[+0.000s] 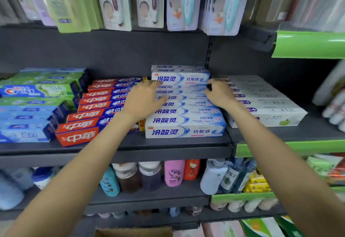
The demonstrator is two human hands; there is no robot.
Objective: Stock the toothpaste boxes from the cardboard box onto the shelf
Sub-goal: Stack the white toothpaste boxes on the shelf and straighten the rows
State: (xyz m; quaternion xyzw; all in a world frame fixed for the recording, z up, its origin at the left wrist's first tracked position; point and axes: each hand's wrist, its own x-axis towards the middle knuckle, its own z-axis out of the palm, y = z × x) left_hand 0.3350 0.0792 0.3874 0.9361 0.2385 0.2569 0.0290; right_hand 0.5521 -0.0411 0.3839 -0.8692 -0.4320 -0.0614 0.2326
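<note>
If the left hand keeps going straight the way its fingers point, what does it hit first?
The left hand points up and right, so it would most likely meet the raised white-and-blue toothpaste box at the back of that stack. Depth is unclear; its fingertips may already touch it.

The scene is seen from 1 head-worn, wide-angle camera. It is aimed forward and slightly down, close to the shelf (168,143), within arm's reach.

Toothpaste boxes (184,121): glossy printed card. Shelf (130,144): matt dark grey, metal-like. Cardboard box (134,232) at 6 o'clock: matt brown.
</note>
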